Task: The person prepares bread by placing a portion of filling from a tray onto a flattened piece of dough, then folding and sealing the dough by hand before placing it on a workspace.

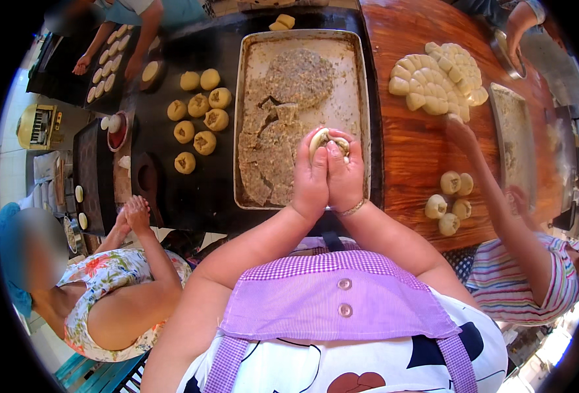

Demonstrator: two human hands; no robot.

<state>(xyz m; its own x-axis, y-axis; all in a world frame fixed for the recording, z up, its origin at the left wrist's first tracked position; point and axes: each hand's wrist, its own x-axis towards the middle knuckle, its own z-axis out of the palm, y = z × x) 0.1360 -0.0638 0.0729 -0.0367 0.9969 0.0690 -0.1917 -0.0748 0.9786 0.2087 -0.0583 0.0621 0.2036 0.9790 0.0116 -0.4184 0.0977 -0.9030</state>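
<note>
My left hand (310, 180) and my right hand (346, 177) are pressed together above the near edge of a metal tray (250, 118). Between their fingertips they pinch a pale dough piece (323, 138) with brown filling showing inside. The tray holds a flattened layer of crumbly brown filling (283, 111), partly scooped away. To the left, several filled dough rounds (201, 121) sit on a dark surface (191, 190). I wear a lilac checked apron (332, 298).
A person in a floral top sits at the left, hands together (132, 213). A person in a striped shirt at the right reaches a hand (460, 128) toward a heap of dough pieces (437, 78) on the wooden table (407, 157); several dough balls (450, 196) lie nearby. Another person works at far left.
</note>
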